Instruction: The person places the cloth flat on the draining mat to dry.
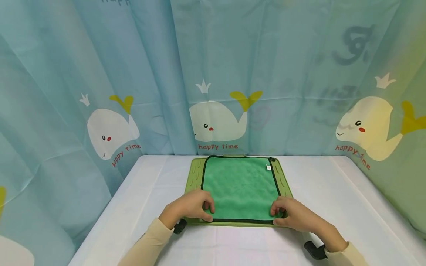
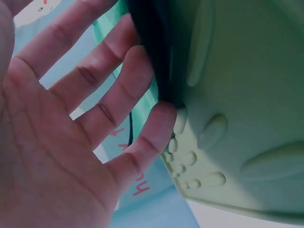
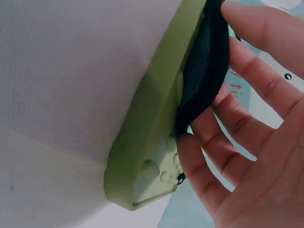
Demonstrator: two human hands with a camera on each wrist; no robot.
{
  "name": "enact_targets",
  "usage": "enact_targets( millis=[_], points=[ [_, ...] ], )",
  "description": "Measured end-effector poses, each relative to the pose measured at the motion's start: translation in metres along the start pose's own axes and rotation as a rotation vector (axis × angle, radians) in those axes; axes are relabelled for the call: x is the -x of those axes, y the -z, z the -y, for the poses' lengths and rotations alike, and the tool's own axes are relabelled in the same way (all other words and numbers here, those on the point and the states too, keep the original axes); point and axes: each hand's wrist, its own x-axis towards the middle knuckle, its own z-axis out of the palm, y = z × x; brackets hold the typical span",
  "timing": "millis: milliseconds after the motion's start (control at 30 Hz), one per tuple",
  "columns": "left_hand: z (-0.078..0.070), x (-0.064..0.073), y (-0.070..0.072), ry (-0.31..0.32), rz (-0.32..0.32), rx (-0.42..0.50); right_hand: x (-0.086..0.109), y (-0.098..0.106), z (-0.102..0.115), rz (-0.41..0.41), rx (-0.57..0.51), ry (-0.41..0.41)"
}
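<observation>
A green cloth [image 1: 241, 188] with a black border lies spread on a light green tray [image 1: 192, 173] with raised oval bumps. At the cloth's near left corner is my left hand [image 1: 192, 205], its fingertips touching the black edge in the left wrist view. My right hand [image 1: 294, 214] is at the near right corner. In the right wrist view, the cloth's dark edge [image 3: 204, 71] bulges up a little from the tray, and the loosely bent fingers touch it. Both hands partly cover these corners. A small white tag [image 1: 268, 167] shows near the far right corner.
The tray rests on a table with a white cover [image 1: 159, 184]. Behind and on both sides hangs a pale blue curtain [image 1: 159, 74] printed with whales. Each wrist has a black device [image 1: 314, 250] strapped on below the sleeve.
</observation>
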Motion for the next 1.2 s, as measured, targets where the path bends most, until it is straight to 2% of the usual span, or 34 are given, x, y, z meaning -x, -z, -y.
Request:
enact_targets(
  millis=[100, 267, 433, 633, 767, 1000, 1200],
  points=[
    [-0.0012, 0.0031, -0.0007, 0.009, 0.003, -0.008, 0.0004, -0.0028, 0.0003, 0.003, 0.027, -0.003],
    [-0.0030, 0.0066, -0.0003, -0.012, 0.000, -0.035, 0.0007, -0.0050, 0.0011, 0.019, 0.062, -0.020],
    [-0.0046, 0.0069, 0.0019, 0.003, 0.010, -0.019, 0.0008, -0.0058, 0.0021, 0.008, 0.101, -0.028],
    [-0.0089, 0.0083, 0.0057, 0.014, -0.003, 0.003, 0.0016, -0.0041, -0.0017, -0.041, 0.133, 0.054],
    [-0.0093, 0.0079, 0.0071, 0.009, -0.020, -0.001, 0.0028, -0.0024, -0.0051, -0.070, 0.106, 0.103],
    [-0.0060, 0.0080, 0.0075, 0.029, -0.033, 0.028, 0.0032, 0.0018, -0.0034, -0.003, 0.032, -0.002],
    [-0.0036, 0.0097, 0.0052, 0.043, -0.028, 0.041, 0.0015, 0.0012, -0.0051, 0.010, 0.009, -0.024]
  ],
)
